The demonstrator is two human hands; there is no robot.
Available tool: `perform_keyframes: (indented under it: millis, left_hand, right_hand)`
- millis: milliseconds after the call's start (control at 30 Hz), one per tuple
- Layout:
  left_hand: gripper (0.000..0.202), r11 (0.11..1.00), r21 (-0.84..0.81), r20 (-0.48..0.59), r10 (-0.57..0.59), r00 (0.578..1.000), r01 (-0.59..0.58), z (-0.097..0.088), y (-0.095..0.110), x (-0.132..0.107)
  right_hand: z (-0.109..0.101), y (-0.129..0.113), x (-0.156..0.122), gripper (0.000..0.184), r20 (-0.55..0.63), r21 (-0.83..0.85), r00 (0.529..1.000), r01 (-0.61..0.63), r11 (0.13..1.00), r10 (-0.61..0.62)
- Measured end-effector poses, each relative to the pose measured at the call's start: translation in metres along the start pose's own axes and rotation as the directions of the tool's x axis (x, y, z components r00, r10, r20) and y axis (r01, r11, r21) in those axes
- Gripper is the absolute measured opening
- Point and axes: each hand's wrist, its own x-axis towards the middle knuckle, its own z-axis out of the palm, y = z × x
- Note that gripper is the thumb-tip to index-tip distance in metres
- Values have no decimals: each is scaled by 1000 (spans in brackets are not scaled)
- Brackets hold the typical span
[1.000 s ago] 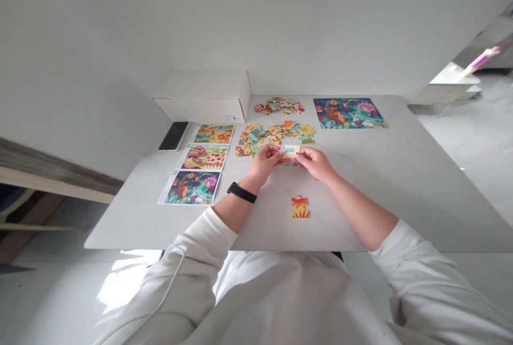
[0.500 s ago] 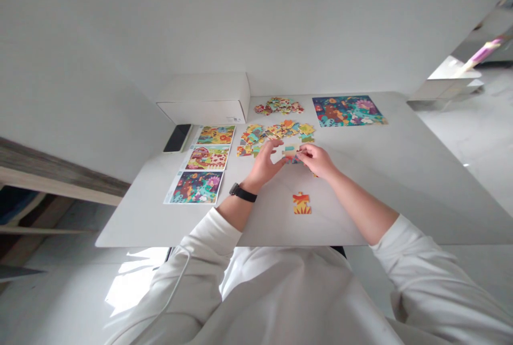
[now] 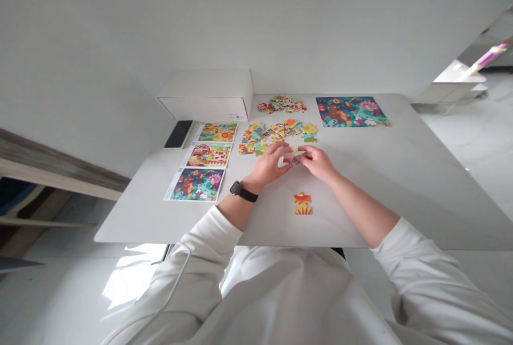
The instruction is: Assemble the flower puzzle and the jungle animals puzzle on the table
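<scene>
My left hand (image 3: 271, 163) and my right hand (image 3: 316, 161) meet over the middle of the white table (image 3: 401, 174). Both pinch the same small jigsaw pieces (image 3: 295, 153), a pale one above a darker one. A black watch sits on my left wrist. Just beyond the hands lies a spread of loose colourful pieces (image 3: 280, 133). An orange and red joined piece (image 3: 303, 204) lies alone on the table, nearer to me than the hands.
A second heap of pieces (image 3: 282, 104) and a finished blue puzzle (image 3: 350, 112) lie at the far side. Three picture cards (image 3: 208, 155) line the left, beside a dark phone (image 3: 178, 134) and a white box (image 3: 208, 96).
My left fingers, spread half a second ago, have closed onto the pieces again. The hands have drawn closer together and the pale piece is now mostly covered.
</scene>
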Motion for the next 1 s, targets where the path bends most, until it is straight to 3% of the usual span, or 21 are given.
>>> perform_keyframes:
  millis: [133,233,633,1000]
  left_hand:
    - [34,999,21,-32,-25,999,26,-5,-6,1]
    - [26,998,35,-29,-43,999,44,-12,-14,1]
    - [28,988,103,89,-128,988,118,-16,-29,-3]
    - [22,980,158,114,-141,983,123,-13,-35,-3]
  right_hand:
    - [-6,2,2,52,-177,-91,983,35,995,-51]
    - [-14,3,3,51,-231,-151,967,76,986,-110]
    - [-22,7,3,37,-225,-259,965,72,963,-133]
    - [-22,6,2,34,-204,-270,973,47,962,-105]
